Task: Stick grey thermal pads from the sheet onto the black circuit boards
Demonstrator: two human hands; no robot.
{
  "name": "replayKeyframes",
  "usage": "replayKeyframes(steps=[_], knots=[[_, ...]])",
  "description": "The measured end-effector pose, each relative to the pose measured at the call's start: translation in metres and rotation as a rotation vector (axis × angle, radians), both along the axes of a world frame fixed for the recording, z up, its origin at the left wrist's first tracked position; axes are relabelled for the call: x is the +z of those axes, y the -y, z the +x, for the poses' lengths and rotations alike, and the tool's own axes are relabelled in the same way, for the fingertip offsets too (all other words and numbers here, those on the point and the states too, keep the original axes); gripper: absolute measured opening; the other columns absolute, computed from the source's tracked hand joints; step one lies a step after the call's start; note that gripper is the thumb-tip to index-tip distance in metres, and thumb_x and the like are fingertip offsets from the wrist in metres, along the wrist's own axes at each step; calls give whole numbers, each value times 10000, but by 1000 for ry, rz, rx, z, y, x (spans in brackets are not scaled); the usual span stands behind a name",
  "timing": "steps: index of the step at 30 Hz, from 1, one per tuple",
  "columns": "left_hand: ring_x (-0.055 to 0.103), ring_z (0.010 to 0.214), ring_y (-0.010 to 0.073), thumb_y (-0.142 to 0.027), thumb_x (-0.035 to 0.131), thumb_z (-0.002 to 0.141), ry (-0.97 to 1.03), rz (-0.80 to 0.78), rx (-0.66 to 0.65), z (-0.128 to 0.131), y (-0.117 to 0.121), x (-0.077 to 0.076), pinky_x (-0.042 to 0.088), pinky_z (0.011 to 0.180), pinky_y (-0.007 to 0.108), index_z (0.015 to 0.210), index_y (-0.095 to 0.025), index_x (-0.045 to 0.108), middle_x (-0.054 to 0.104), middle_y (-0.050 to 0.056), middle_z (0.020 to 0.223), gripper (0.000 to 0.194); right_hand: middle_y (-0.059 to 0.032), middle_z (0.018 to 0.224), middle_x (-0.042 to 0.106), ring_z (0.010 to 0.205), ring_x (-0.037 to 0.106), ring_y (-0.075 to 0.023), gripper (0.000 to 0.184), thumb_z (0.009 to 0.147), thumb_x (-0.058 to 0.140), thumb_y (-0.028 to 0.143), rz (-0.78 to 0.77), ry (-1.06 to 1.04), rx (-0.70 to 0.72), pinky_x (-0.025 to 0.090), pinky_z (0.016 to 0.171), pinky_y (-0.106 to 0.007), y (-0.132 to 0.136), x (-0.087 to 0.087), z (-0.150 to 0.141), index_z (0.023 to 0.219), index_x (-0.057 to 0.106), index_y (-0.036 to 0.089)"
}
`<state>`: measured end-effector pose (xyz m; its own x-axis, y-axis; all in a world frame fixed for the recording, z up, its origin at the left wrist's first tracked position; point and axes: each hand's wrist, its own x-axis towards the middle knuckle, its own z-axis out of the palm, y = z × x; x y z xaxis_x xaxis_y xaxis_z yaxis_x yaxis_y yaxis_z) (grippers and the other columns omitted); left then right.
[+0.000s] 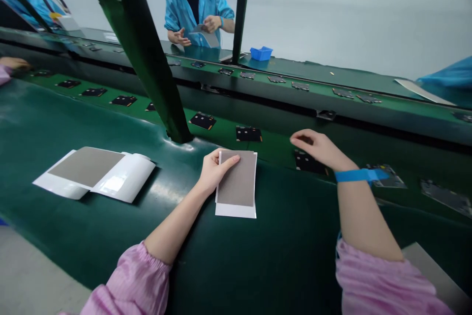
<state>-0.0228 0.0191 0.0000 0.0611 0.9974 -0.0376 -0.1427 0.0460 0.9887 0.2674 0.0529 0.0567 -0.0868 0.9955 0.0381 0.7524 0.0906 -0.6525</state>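
Observation:
My left hand (pixel 214 170) grips the top left corner of a grey sheet on white backing (pixel 238 185), which lies on the green bench (pixel 258 256). The thumb lies on top of the sheet and the fingers curl under its edge. My right hand (pixel 319 149), with a blue wrist strap (pixel 359 175), hovers over a black circuit board (pixel 308 162) on the conveyor belt. Its fingers are bent downward and apart, and nothing shows between them.
More grey sheets with curled white backing (pixel 98 172) lie to the left. Black boards (pixel 249 133) ride the near belt and several others the far belt. A green post (pixel 147 54) stands ahead. A person in blue (pixel 199 10) works opposite, next to a blue tray (pixel 261 53).

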Motion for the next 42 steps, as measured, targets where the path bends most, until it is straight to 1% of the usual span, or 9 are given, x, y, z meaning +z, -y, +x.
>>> replayKeyframes(steps=[3, 6, 15, 18, 22, 26, 29, 39, 42], knots=[[574, 609, 123, -400, 782, 658, 18, -2, 3, 1, 1, 2, 441, 558, 216, 745, -151, 643, 644, 5, 697, 298, -90, 997, 598, 840, 573, -240, 421, 773, 562, 649, 59, -72, 228, 483, 693, -367, 3, 11, -51, 796, 656, 239], [564, 601, 123, -399, 780, 653, 17, -1, 8, 1, 1, 4, 436, 568, 227, 726, -150, 636, 629, 0, 675, 297, -77, 1009, 559, 828, 565, -228, 411, 774, 565, 656, 50, -100, 294, 482, 659, -355, 8, 10, -81, 779, 664, 258], [555, 611, 125, -392, 768, 657, 13, 36, 2, 1, -1, 3, 426, 580, 237, 704, -152, 617, 601, 2, 661, 287, -81, 1005, 537, 805, 541, -226, 456, 771, 542, 691, 71, -94, 298, 470, 625, -352, 8, 0, -92, 708, 627, 247], [564, 618, 127, -390, 759, 671, 22, 29, -9, 1, -2, 0, 428, 577, 234, 713, -155, 614, 607, 5, 678, 279, -89, 1036, 533, 790, 540, -222, 474, 768, 529, 701, 130, -108, 215, 461, 629, -356, 0, -3, -84, 730, 625, 239], [581, 630, 138, -393, 756, 675, 30, 2, -29, 1, -4, -2, 429, 564, 233, 705, -161, 600, 614, 6, 688, 282, -105, 1062, 555, 826, 562, -245, 516, 718, 543, 734, 168, -70, 76, 471, 682, -378, -32, -16, -54, 724, 634, 226], [592, 634, 145, -393, 756, 675, 32, -10, -43, 0, -4, 0, 438, 561, 235, 716, -163, 602, 622, 10, 691, 280, -116, 942, 609, 861, 574, -285, 587, 691, 486, 785, 21, 78, 127, 483, 767, -428, -69, -33, -19, 727, 653, 224], [594, 633, 149, -386, 755, 674, 16, -22, -36, 0, -4, 3, 442, 562, 240, 715, -163, 609, 625, 14, 687, 270, -126, 975, 618, 939, 569, -305, 566, 683, 501, 769, -24, 121, 158, 482, 820, -444, -86, -41, -2, 731, 664, 229], [571, 617, 137, -380, 756, 670, 4, -33, -38, 1, -3, 5, 427, 562, 237, 710, -162, 606, 609, 2, 667, 267, -127, 1076, 594, 1058, 547, -332, 435, 666, 612, 662, -109, 180, 149, 458, 911, -462, -98, -52, 16, 733, 679, 238], [559, 611, 129, -382, 754, 674, 13, -25, -46, 1, -3, 5, 419, 559, 231, 717, -161, 603, 596, -5, 661, 272, -141, 1056, 592, 961, 574, -305, 452, 641, 632, 643, -78, 174, 92, 489, 845, -438, -95, -54, 19, 787, 642, 216]])
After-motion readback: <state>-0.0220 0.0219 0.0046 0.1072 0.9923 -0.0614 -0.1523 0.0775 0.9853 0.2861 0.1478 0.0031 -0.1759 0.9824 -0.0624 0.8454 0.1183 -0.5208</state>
